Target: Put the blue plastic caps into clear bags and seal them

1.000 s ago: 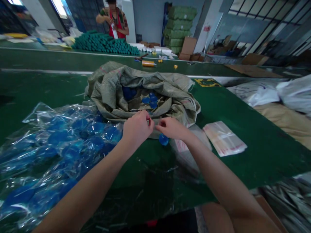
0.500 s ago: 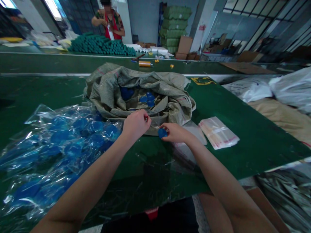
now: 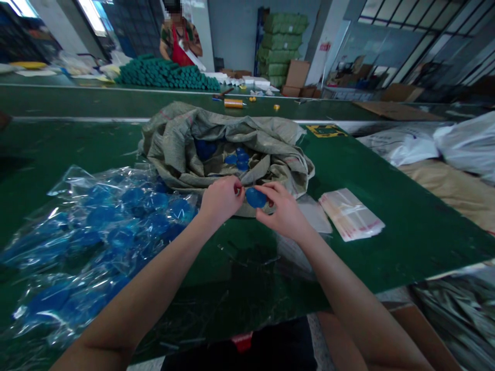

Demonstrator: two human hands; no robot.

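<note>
Blue disc (image 3: 256, 197), head view: pinched in your right hand (image 3: 284, 211), just in front of the woven sack (image 3: 181, 139) rim. Your left hand (image 3: 221, 198) is curled shut, touching the disc's left edge; can't tell what it pinches. Bagged pile (image 3: 96, 226) crowds the left, clear bag stack (image 3: 350, 214) lies right. Green table (image 3: 386, 252) is bare toward its front edge.

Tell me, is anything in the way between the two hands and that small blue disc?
Nothing visible. The right hand holds the blue disc, and the left hand is closed right beside it.
</note>
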